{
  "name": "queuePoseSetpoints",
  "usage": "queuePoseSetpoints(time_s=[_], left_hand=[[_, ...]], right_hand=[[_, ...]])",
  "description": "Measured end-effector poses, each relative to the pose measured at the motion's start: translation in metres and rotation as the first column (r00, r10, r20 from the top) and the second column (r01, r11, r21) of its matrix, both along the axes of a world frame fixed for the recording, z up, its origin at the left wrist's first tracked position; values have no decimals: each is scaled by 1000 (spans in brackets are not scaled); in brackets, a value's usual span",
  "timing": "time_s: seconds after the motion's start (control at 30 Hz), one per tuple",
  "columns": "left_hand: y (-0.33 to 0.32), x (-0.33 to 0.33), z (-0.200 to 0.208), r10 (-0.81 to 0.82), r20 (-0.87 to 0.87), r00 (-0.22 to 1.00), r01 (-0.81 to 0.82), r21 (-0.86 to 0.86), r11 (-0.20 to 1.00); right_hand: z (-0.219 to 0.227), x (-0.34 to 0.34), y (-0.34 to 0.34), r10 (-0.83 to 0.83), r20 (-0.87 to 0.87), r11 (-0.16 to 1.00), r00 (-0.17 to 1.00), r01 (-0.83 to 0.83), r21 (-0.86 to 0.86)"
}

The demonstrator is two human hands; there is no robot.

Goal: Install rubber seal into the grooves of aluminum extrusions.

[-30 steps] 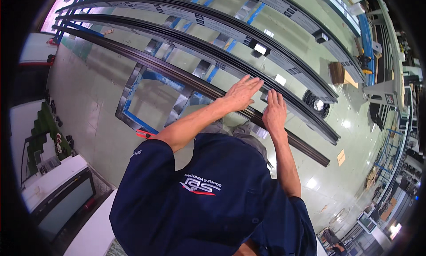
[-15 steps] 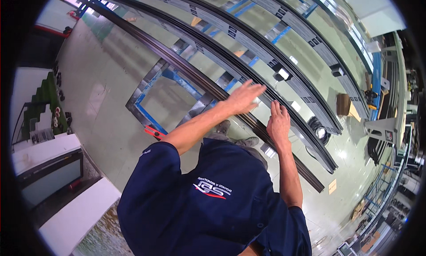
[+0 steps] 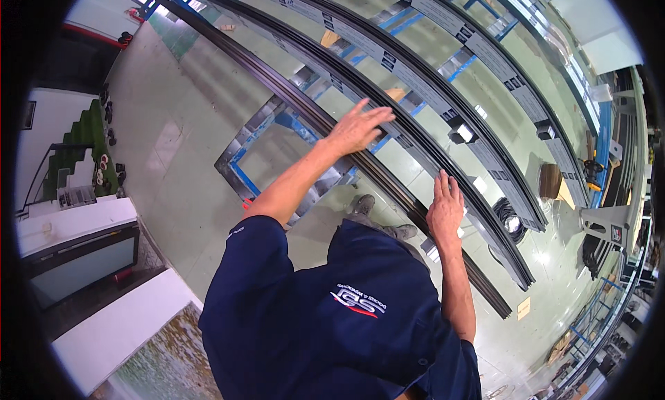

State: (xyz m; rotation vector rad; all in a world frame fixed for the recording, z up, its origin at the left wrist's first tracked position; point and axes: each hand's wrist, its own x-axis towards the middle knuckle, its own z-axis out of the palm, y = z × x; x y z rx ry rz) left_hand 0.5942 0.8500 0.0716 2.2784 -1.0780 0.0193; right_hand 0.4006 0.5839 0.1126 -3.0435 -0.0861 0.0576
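Observation:
Long dark metal profiles lie side by side on a blue-edged stand, running from the far left to the near right. My left hand (image 3: 355,130) is open with fingers spread, reaching over the nearest brown profile (image 3: 284,90) toward the black grooved profile (image 3: 415,145) beyond it. Whether it touches either one, I cannot tell. Farther right, my right hand (image 3: 445,211) lies open, fingers stretched out, its tips by the near edge of the same black profile. It grips nothing.
More profiles with pale printed film (image 3: 485,50) lie beyond. Under the near profile stands a blue and silver frame (image 3: 239,171). A coil of black cable (image 3: 511,221) and a brown roll (image 3: 551,181) sit on the floor at right. White-topped counters (image 3: 125,331) stand at left.
My left hand has moved left along the profiles and its fingers have spread. My right hand stays near the black profile's edge. The whole view has shifted slightly.

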Motion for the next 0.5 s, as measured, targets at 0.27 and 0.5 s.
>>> queuePoseSetpoints(time_s=[0.27,0.5], left_hand=[[113,85,-15,334,222,916,-369,136,919],[109,138,-34,464,191,865,-479,41,877]], right_hand=[[-2,-6,-7,2,-6,999,1000,-2,32],[-6,-17,-29,-98,-1,978,995,97,187]])
